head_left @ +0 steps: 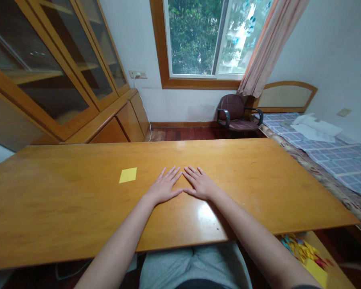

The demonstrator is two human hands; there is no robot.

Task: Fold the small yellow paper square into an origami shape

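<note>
My left hand (165,186) lies flat on the wooden desk (63,200), palm down with its fingers spread. Beside it, my right hand (200,184) rests the same way, fingers apart. The tips of the two thumbs meet or nearly meet, and the index fingertips are close together. Neither hand holds anything. To the left of my left hand, a small square of yellow paper (128,175) lies on the desk, apart from the fingers.
Below the desk's right front edge, a drawer or shelf (333,257) holds a pile of colourful small pieces (302,249) and yellow paper (316,273). Beyond the desk are a glass-door cabinet (108,96), a maroon armchair (233,108) and a bed (327,148).
</note>
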